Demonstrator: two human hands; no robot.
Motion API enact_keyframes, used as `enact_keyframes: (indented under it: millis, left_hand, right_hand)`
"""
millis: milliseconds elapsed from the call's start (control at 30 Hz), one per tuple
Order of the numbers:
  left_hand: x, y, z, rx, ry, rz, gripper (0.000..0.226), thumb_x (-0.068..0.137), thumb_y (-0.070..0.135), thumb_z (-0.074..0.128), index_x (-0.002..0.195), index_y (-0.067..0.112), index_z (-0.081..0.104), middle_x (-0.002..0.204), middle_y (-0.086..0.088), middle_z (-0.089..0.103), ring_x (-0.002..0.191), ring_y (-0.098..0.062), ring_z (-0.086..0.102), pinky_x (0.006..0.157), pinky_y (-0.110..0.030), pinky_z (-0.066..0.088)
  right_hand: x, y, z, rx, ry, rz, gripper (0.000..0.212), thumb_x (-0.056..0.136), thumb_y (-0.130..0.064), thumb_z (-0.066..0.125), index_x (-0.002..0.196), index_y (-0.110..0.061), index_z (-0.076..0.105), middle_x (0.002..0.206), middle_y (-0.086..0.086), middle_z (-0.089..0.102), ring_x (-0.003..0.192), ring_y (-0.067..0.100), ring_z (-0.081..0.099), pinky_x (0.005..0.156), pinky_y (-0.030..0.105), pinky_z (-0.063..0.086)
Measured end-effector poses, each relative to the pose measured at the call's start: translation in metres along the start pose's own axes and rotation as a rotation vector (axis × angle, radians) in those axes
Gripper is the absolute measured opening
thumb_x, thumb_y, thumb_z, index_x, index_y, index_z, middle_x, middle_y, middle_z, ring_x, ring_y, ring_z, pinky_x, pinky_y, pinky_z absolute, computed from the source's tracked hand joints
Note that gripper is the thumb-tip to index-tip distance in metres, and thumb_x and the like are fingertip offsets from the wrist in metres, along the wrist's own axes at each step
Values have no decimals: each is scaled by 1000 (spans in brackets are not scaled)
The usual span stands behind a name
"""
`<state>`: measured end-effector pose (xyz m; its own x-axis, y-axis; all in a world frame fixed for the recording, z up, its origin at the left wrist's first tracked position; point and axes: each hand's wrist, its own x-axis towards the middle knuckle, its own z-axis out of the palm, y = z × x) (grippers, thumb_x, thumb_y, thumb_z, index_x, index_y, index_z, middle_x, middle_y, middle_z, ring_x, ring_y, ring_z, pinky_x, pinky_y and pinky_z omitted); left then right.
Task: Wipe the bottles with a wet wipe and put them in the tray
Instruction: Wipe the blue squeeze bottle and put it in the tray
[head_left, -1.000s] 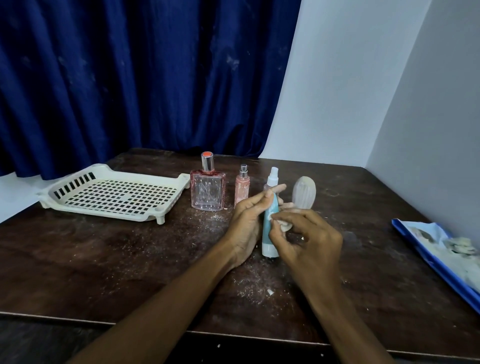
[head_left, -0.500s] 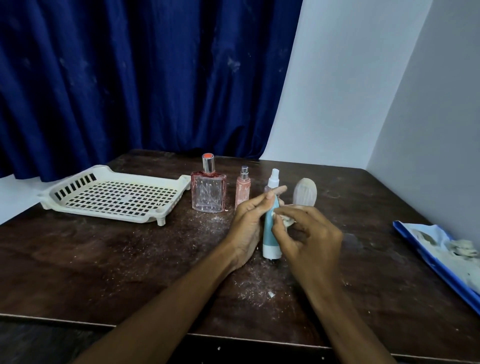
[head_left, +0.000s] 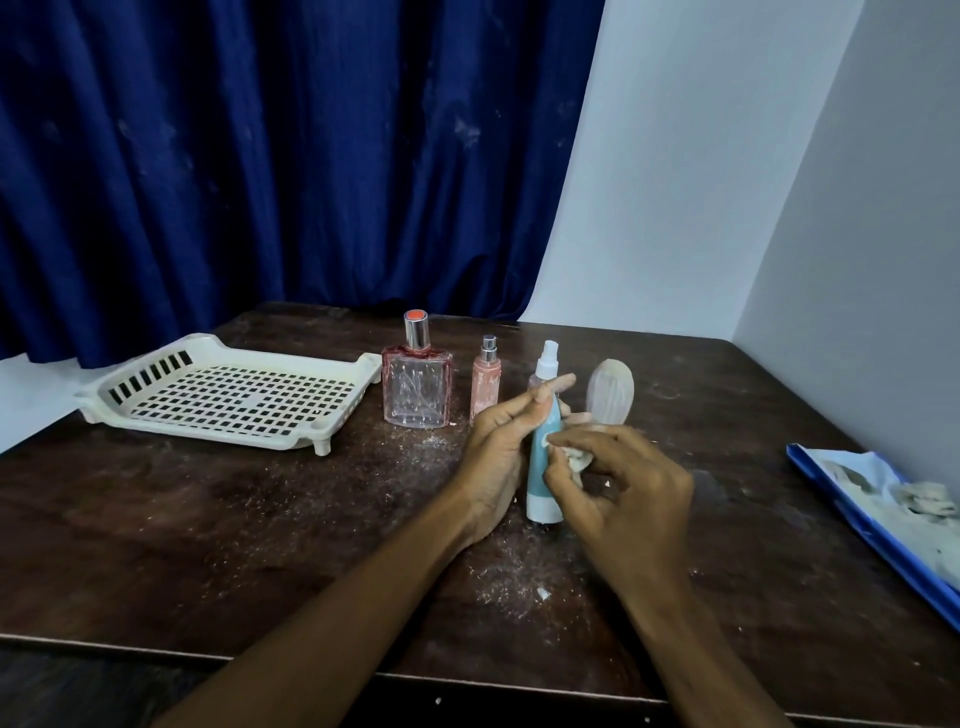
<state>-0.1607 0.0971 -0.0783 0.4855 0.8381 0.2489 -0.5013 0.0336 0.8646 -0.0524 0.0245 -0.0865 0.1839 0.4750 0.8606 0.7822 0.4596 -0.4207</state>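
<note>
**A:** Four bottles, and none in the tray (head_left: 228, 400) yet. Where's the one being wiped?

**B:** That's the teal bottle (head_left: 543, 483), upright mid-table, seemingly standing on its base. From nine o'clock the left hand (head_left: 498, 457) wraps its upper half. The right hand (head_left: 623, 499) pinches a balled wipe (head_left: 574, 457) against its three o'clock side.

**A:** Tips?

**B:** I'd steady it firmly, stroke downward, and turn it so every face gets covered, nozzle too. Unfold the wipe for a clean patch. Mind the oval bottle (head_left: 612, 395) just behind at one o'clock. The tray's at ten.
</note>
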Motion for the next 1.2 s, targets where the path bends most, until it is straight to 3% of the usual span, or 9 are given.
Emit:
enact_keyframes:
  millis: [100,200,367,567,767,867,933,1033,1200]
  left_hand:
    - [0,-1,1,12,-3,8,45,95,31,51,133,9,60,120,-33,58,106,-24,63,93,-29,54]
    - [1,-2,0,5,11,-5,42,101,33,44,133,11,60,108,-13,62,100,-21,61,87,-27,55]
    - [2,-1,0,-59,51,-34,45,104,37,37,132,10,60,107,-11,62,97,-19,69,72,-27,58]
    - [4,-2,1,-94,64,-25,51,105,35,32,135,1,54,101,-12,59,88,-19,72,74,-30,60]
    - [4,-4,1,-41,43,-26,44,103,35,38,131,9,61,101,-7,62,91,-16,63,87,-31,54]
    - [2,-3,0,-17,33,-25,44,102,35,39,133,11,60,102,-6,61,90,-15,62,82,-25,54]
    - [1,-2,0,-6,29,-23,45,101,36,42,133,11,61,102,-6,62,97,-19,63,87,-27,55]
    - [1,-1,2,30,2,-24,43,102,33,42,133,11,60,102,-5,63,92,-13,65,85,-24,55]
    - [-1,-1,0,41,-25,-18,40,105,29,39,134,11,60,96,-2,66,87,-8,65,81,-20,53]
  right_hand:
    - [2,3,0,-12,26,64,19,75,-3,81,92,-12,78,91,-2,72,79,3,67,69,22,58]
    - [2,1,3,0,-7,17,19,76,-3,81,92,-10,79,92,0,72,84,2,65,77,9,50]
    - [-3,1,1,21,-67,-24,16,77,-9,78,93,-11,79,95,2,72,90,2,66,86,7,46]
    - [-4,4,3,-3,-86,-22,23,72,1,82,92,-11,79,94,2,73,87,5,68,84,7,48]
    - [1,5,3,-10,-11,8,21,77,-1,80,96,-9,78,95,2,73,85,6,68,78,18,55]
    - [1,0,6,-26,-30,-63,17,77,-3,80,94,-6,78,94,6,72,86,10,68,83,13,52]
    - [-1,-1,7,-41,-23,-90,16,74,-2,80,90,-6,78,91,7,72,85,10,67,87,8,48]
    - [1,-1,6,-38,19,-31,18,76,1,81,92,-5,78,91,7,72,81,7,66,81,4,46]
    - [4,-3,6,-61,20,-56,20,77,-1,80,97,-4,77,95,7,73,85,10,67,85,5,47]
